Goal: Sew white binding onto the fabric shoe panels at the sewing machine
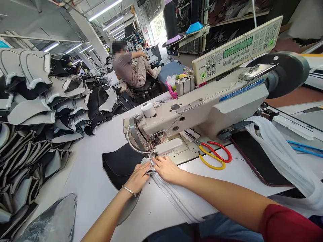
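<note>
Both of my hands are close to the needle of a sewing machine (pixel 161 121). My left hand (pixel 138 176), with a bracelet at its wrist, is closed on the folded edge of a black fabric panel (pixel 117 163), whose grey side shows below the wrist. Bent fingers of my right hand (pixel 168 169) press the white zipper tape (pixel 174 198) at the presser foot. From there the tape runs down over the table's front edge. My fingertips partly hide where tape and panel meet.
Red-and-yellow scissors (pixel 214 154) lie right of the machine bed. Stacked grey-and-black pieces (pixel 32 148) fill the left side, above a clear plastic bag (pixel 50 220). A control panel (pixel 237 50) stands over the machine arm. White tape (pixel 280 154) hangs at right. Another person (pixel 128 69) sits behind.
</note>
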`<action>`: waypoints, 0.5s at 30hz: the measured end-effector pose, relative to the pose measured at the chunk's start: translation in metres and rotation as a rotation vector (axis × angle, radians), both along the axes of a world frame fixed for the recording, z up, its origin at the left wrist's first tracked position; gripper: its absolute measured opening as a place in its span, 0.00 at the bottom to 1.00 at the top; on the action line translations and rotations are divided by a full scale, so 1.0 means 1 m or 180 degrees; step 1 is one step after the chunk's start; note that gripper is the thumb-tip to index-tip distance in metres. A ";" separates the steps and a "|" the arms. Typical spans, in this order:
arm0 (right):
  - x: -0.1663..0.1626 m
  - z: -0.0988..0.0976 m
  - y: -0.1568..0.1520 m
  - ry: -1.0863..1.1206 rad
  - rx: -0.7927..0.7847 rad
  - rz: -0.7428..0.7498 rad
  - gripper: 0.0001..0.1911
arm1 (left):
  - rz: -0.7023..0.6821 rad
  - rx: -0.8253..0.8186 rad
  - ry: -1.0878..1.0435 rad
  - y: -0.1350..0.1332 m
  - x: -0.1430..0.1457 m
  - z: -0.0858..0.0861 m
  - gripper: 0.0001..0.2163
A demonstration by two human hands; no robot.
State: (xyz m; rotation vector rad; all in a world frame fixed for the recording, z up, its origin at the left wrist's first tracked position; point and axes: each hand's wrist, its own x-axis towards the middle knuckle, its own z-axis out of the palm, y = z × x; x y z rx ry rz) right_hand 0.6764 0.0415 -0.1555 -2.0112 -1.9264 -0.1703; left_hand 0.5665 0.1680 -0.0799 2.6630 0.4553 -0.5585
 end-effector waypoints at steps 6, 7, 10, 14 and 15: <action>0.004 -0.003 0.000 0.0583 -0.0246 -0.0554 0.09 | -0.0447 0.0378 -0.0444 0.005 -0.006 -0.014 0.22; 0.005 -0.004 0.001 0.0673 -0.0312 -0.0642 0.09 | -0.0513 0.0450 -0.0580 0.005 -0.009 -0.018 0.23; 0.007 -0.006 0.003 0.0795 -0.0353 -0.0539 0.07 | -0.0585 0.0695 -0.0972 0.001 -0.017 -0.030 0.25; 0.006 -0.011 0.010 0.1009 -0.0146 -0.0293 0.08 | -0.0550 0.0879 -0.1228 -0.005 -0.023 -0.041 0.26; 0.005 -0.011 0.011 0.1011 -0.0094 -0.0250 0.08 | -0.0532 0.0879 -0.1278 -0.006 -0.024 -0.042 0.26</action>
